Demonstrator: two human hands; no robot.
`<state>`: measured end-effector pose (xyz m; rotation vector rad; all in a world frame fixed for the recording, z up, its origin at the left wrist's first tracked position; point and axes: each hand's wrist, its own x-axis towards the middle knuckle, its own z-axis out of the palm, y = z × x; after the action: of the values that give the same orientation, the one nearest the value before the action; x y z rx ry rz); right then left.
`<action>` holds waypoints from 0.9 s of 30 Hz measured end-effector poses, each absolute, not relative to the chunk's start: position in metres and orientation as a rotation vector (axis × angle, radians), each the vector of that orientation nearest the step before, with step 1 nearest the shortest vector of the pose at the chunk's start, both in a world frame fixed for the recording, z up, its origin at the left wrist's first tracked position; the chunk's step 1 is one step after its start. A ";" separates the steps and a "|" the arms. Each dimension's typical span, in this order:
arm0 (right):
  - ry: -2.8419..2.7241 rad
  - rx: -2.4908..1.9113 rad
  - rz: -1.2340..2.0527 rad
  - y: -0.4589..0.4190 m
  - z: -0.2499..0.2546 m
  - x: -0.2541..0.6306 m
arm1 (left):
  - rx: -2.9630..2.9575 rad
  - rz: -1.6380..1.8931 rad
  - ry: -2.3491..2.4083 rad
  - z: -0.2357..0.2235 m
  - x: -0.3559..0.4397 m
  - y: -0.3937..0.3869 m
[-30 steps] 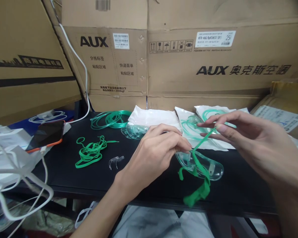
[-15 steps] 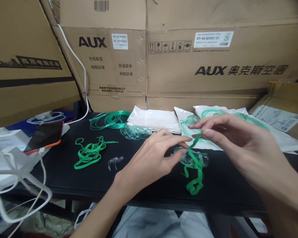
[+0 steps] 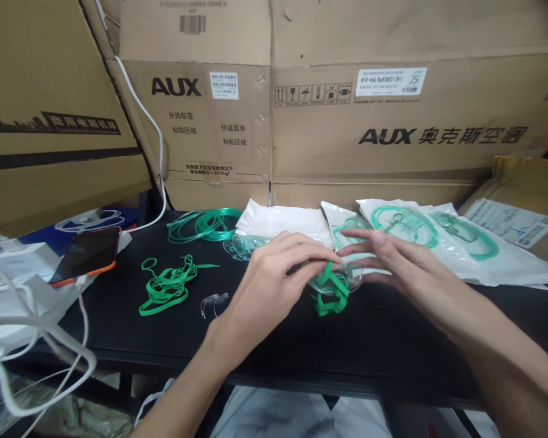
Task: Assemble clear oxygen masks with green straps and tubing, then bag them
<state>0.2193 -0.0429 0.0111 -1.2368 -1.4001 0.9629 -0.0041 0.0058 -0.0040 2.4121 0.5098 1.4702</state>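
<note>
A clear plastic mask (image 3: 347, 278) with a green elastic strap (image 3: 331, 295) bunched on it lies on the black table (image 3: 393, 328) between my hands. My left hand (image 3: 274, 277) curls its fingers over the mask's left side and pinches the strap. My right hand (image 3: 388, 261) has its fingers stretched out against the mask's right side, touching it.
A pile of green straps (image 3: 164, 286) and two small clear clips (image 3: 212, 302) lie at left. Coiled green tubing (image 3: 201, 222), white bags (image 3: 283, 220) and sealed mask packets (image 3: 438, 234) sit at the back before cardboard boxes (image 3: 347, 121). A phone (image 3: 86, 252) and white cables (image 3: 36, 340) are far left.
Both hands have lowered and come together over the mask. The strap, earlier stretched up by my right hand, is now gathered onto the mask. The mask has shifted back and left.
</note>
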 end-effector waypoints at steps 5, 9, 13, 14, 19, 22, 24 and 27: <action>-1.403 -1.114 1.370 -0.039 0.005 0.215 | 2.560 1.639 0.387 -0.005 -0.005 0.003; -1.399 -1.036 1.356 -0.041 0.005 0.210 | 2.682 1.631 0.308 -0.008 0.003 -0.001; -1.274 -1.003 1.407 -0.040 0.003 0.207 | 2.767 1.593 0.162 -0.010 0.007 -0.002; -1.228 -1.003 1.424 -0.040 0.002 0.206 | 2.782 1.577 0.139 -0.010 0.007 -0.003; -1.073 -1.028 1.419 -0.036 -0.002 0.205 | 2.768 1.527 0.161 -0.008 0.006 -0.007; -1.083 -1.077 1.286 -0.034 -0.001 0.210 | 2.691 1.574 0.306 0.007 -0.009 0.000; -1.118 -1.139 1.198 -0.033 0.000 0.214 | 2.676 1.546 0.645 0.023 -0.030 0.015; -1.149 -1.214 1.101 -0.032 0.002 0.218 | 2.627 1.095 1.561 0.046 -0.074 0.052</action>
<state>0.2179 -0.0322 0.0025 -1.2144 -1.1487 1.1006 -0.0743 0.0518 0.0458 2.6271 1.5606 1.0953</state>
